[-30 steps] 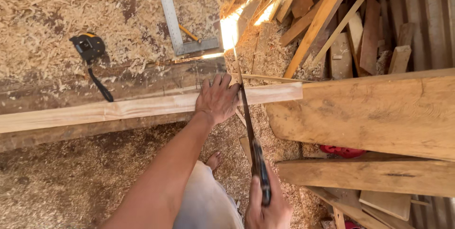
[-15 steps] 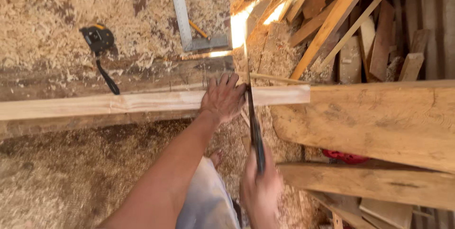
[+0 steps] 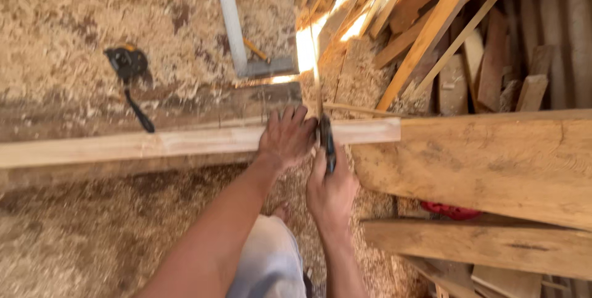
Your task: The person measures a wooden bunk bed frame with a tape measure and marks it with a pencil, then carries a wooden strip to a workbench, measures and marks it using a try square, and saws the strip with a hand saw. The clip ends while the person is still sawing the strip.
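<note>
A long pale wooden strip [image 3: 154, 144] lies across a sawdust-covered workbench. My left hand [image 3: 285, 136] presses flat on the strip near its right end. My right hand [image 3: 331, 190] grips the dark handle of a handsaw [image 3: 325, 140], whose thin blade runs away from me across the strip just right of my left hand. The blade is blurred by motion.
A black and yellow tape measure [image 3: 127, 63] with a wrist strap lies on the bench at left. A metal square [image 3: 237, 26] rests further back. Thick planks [image 3: 493, 162] lie at right, with a pile of offcuts [image 3: 468, 45] behind them. Something red [image 3: 453, 211] shows under the planks.
My right hand has pushed the saw forward, moving up toward the strip and my left hand. My left hand stays pressed on the strip.
</note>
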